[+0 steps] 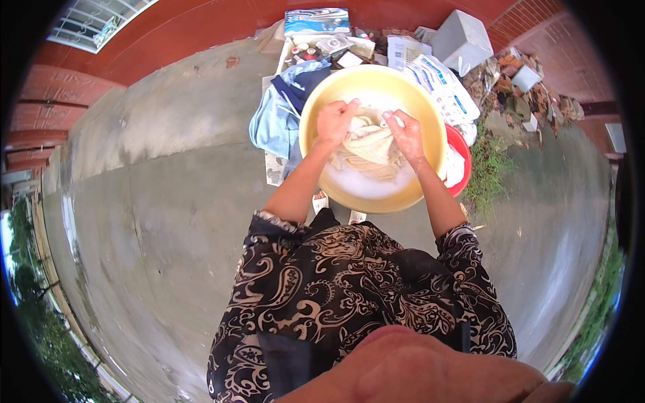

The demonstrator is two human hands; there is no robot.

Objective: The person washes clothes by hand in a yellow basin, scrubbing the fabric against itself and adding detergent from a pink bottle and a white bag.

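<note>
Reaching forward from patterned sleeves (275,232), the bare forearms converge over the yellow basin (369,204). Inside it, white suds (366,186) lie nearest the person; just beyond is the cream cloth (373,146), its long axis running roughly away from the body, loose folds fanning nearward and the bunched end pointing away between the hands. The left hand (334,123), knuckles up, is curled almost closed on its left edge; the right hand (406,136) clasps its right edge, thumb against fingers. Farther off stands a pale block (461,43).
</note>
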